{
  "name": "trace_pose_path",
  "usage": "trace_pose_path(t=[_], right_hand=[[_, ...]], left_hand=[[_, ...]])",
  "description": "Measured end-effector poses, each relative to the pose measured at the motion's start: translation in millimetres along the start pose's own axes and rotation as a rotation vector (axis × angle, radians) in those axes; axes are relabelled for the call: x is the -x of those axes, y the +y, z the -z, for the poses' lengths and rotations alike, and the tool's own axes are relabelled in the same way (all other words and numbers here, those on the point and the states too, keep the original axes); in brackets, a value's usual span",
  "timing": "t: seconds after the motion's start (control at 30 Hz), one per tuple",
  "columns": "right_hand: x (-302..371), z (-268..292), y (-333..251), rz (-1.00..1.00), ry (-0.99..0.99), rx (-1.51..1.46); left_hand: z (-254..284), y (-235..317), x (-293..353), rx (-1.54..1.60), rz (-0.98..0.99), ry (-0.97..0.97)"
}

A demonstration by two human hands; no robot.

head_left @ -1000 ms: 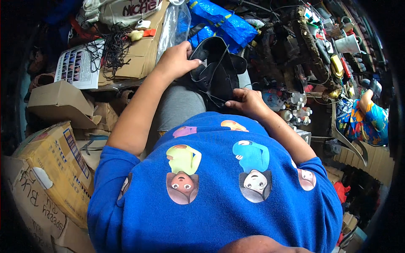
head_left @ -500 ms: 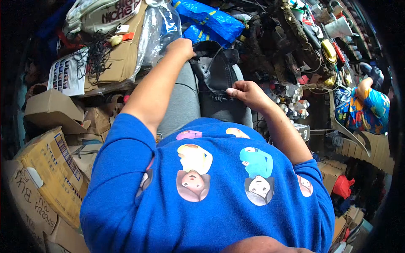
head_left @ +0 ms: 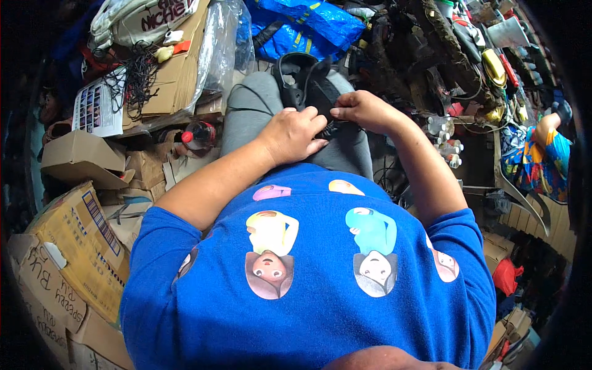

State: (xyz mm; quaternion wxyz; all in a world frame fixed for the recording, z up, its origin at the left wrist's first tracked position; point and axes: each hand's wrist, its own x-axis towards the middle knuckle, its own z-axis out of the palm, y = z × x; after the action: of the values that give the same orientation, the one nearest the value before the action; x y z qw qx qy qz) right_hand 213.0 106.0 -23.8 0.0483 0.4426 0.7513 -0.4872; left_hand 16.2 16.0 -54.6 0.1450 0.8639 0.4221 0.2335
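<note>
A black shoe (head_left: 320, 92) lies across my lap, its opening away from me and its toe toward my body. My left hand (head_left: 295, 132) is at the toe's left side with its fingers curled; what they pinch is hidden. Close by on the right, my right hand (head_left: 364, 111) has thumb and forefinger pressed together at the shoe's edge, and anything between them is too small to make out. A thin black cord (head_left: 250, 110) loops over my left thigh, beside the shoe. My fingers cover part of the toe.
A blue bag (head_left: 308, 28) lies beyond my knees. To the left are flattened cardboard (head_left: 179, 74), a red-capped bottle (head_left: 198, 135) and cardboard boxes (head_left: 80, 228). Small clear bottles (head_left: 447, 145) stand at right, where another person in colourful clothing (head_left: 542, 157) sits farther off.
My left hand has come back from beyond the shoe to its toe. The cord now lies in a loop on my left thigh. My right hand has shifted slightly up.
</note>
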Motion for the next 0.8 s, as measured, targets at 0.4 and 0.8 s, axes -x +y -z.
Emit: trace_pose_path(t=[0.4,0.8], right_hand=[[0.0,-9.3,-11.4,-0.053,0.028,0.147],[3.6,-16.1,-6.0,-0.113,0.135,0.131]], left_hand=[[30.6,-67.8,-53.6,-0.049,0.504,-0.478],[28.7,-35.5,-49.0,-0.201,0.695,-0.276]])
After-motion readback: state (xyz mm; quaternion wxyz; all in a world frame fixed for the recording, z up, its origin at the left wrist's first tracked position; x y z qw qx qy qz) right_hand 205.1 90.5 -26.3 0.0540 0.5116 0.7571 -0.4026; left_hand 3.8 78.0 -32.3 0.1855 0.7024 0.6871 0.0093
